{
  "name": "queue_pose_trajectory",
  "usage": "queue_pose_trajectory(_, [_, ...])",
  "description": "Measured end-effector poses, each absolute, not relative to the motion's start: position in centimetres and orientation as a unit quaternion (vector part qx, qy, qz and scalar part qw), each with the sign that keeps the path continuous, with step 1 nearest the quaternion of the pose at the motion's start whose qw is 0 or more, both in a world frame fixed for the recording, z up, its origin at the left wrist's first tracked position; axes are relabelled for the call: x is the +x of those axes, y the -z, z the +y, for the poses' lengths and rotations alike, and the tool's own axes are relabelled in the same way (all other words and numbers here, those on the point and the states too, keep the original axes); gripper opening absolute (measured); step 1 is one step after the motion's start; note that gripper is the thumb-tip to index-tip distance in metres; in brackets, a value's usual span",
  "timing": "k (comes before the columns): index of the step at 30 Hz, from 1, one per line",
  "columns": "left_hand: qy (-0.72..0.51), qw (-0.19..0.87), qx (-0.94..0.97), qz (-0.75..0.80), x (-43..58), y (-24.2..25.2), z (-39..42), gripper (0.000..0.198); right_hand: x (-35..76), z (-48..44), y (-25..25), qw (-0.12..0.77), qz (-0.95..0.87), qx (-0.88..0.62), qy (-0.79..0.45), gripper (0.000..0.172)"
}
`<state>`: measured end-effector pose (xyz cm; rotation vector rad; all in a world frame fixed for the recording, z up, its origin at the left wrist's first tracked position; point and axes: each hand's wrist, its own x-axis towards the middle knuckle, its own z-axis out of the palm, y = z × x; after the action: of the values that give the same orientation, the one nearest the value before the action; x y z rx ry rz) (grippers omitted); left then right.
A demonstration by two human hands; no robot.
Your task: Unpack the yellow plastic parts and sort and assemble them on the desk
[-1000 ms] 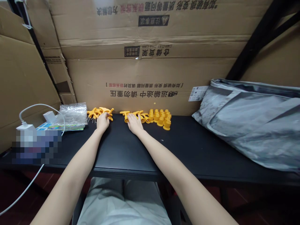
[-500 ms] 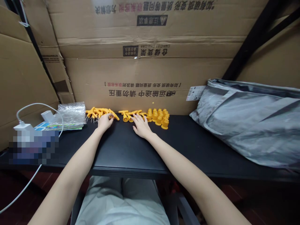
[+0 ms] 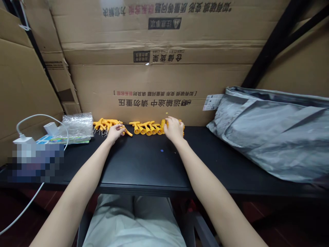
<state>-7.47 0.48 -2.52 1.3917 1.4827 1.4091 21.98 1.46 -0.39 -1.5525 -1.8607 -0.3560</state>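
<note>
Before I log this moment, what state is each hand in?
Left hand: closed, holding a yellow handled piece.
Right hand: at the yellow cups; grip cannot be told.

Orange branching handles point(image 3: 106, 122) with twisted metal tips lie heaped just beyond the left hand point(image 3: 115, 133), which pinches a slanting orange handle point(image 3: 129, 132). Between the hands, cup-ended orange pieces point(image 3: 143, 130) lie in a row; yellow cups point(image 3: 162, 124) cluster under the right hand point(image 3: 174, 129), mostly hidden.

Left grip point(image 3: 114, 133) pinching yellow handle point(image 3: 128, 132); right grip point(image 3: 174, 129) over yellow caps point(image 3: 162, 125); grey bag point(image 3: 272, 137) rightmost.
</note>
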Motion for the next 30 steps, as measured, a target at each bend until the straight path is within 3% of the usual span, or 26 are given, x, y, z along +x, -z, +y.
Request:
queue_pose_trajectory(10, [-0.519, 0.148, 0.595, 0.595, -7.5, 3.0, 0.9, 0.018, 24.3, 1.6, 0.0, 0.208, -0.670, -0.703, 0.118, 0.033])
queue_pose_trajectory(16, [-0.543, 0.149, 0.593, 0.575, -7.4, 2.9, 0.8, 0.019, 24.0, 1.5, 0.0, 0.147, -0.683, -0.709, 0.093, 0.034])
queue_pose_trajectory(23, [-0.496, 0.160, 0.619, 0.587, -7.2, 3.1, 0.8, 0.019, 23.2, 1.6, 0.1, 0.165, -0.728, -0.662, 0.066, 0.035])
queue_pose_trajectory(30, [-0.342, 0.124, 0.703, 0.611, -7.1, 3.8, 1.1, 0.015, 21.8, 2.2, 0.9, 0.242, -0.771, -0.588, -0.036, 0.021])
